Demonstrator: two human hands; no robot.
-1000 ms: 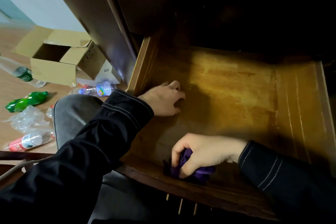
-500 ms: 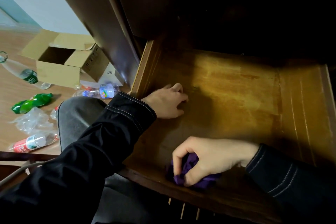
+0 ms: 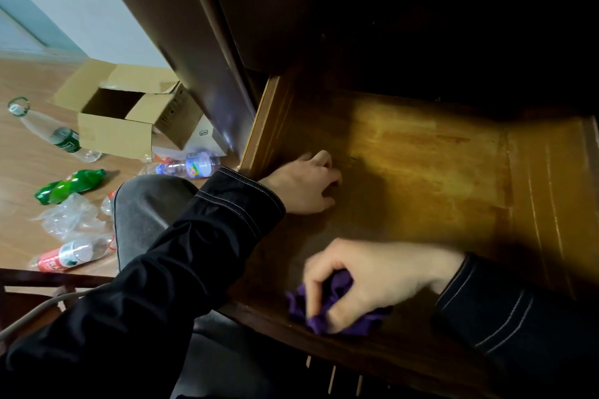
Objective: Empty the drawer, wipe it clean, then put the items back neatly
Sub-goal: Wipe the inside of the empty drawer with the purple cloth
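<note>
Purple cloth (image 3: 319, 322) gripped by right hand (image 3: 379, 275); left hand (image 3: 303, 186) (loosely curled) rests in drawer (image 3: 428, 172)

Gripping a bunched purple cloth (image 3: 327, 317) in the right hand (image 3: 366, 282), near front of the wooden drawer (image 3: 534, 188). Resting the left hand (image 3: 303, 185), fingers bent, on its floor by the left wall. At left, bottles (image 3: 69, 186) beside a cardboard box (image 3: 115, 134).

Pulled-out amber wooden drawer (image 3: 421, 172), crumpled purple cloth (image 3: 324, 327) on its floor near the front wall
</note>
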